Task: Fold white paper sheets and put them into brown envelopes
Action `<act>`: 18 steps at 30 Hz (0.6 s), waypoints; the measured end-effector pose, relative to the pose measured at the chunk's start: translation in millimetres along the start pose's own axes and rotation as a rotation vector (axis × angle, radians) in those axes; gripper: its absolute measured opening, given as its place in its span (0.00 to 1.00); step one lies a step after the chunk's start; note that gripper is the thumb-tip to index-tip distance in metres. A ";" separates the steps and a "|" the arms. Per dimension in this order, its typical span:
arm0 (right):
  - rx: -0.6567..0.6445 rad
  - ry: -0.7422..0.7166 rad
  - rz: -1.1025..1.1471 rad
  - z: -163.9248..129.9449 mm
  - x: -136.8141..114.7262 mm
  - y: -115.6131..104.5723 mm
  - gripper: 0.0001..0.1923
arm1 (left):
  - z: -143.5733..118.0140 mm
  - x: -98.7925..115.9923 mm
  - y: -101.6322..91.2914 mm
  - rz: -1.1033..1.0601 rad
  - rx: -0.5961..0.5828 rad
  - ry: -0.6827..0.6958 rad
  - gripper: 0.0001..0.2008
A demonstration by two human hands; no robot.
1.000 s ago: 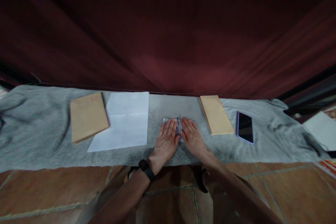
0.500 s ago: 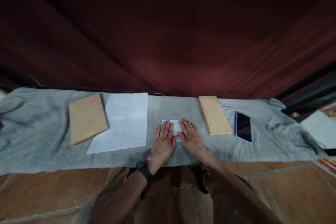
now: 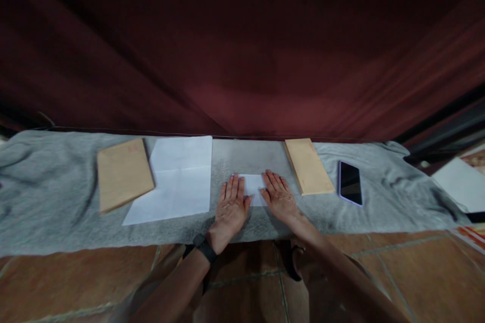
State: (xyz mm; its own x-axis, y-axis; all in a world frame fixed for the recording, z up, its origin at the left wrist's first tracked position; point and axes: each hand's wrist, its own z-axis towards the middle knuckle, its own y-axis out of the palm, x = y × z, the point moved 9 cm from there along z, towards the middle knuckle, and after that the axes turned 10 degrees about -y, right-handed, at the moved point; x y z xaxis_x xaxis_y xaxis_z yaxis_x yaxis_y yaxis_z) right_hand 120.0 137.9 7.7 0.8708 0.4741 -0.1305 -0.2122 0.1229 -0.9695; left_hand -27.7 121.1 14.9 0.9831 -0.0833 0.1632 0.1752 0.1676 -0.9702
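Observation:
A small folded white paper lies on the grey cloth in front of me. My left hand rests flat on the paper's left side, fingers together, a black band on its wrist. My right hand lies flat on the paper's right side. Only the middle strip of the paper shows between the two hands. Neither hand grips anything.
A creased white sheet lies left of my hands, with a brown envelope overlapping its left edge. A second brown envelope and a dark phone lie to the right. A dark red curtain hangs behind. Brown floor tiles lie near me.
My hands have slid apart sideways over the folded paper, so more of its middle shows now. The view has shifted slightly.

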 end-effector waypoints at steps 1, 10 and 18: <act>-0.002 0.003 -0.001 0.1 0.5 0.0 0.29 | 0.0 -0.2 0.3 -0.002 0.001 0.001 0.31; 0.012 0.023 0.041 1.9 0.5 -4.5 0.30 | 0.7 1.2 -2.8 0.013 -0.014 0.008 0.31; 0.001 -0.138 0.103 3.3 -28.2 -8.4 0.28 | 1.1 1.9 -5.0 0.017 -0.017 0.007 0.31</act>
State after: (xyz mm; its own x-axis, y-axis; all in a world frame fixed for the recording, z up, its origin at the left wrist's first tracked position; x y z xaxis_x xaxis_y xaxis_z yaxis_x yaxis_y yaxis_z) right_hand 95.8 126.4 20.2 0.7754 0.5992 -0.1993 -0.2975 0.0683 -0.9523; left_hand -26.6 121.1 20.3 0.9856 -0.0872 0.1452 0.1572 0.1523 -0.9758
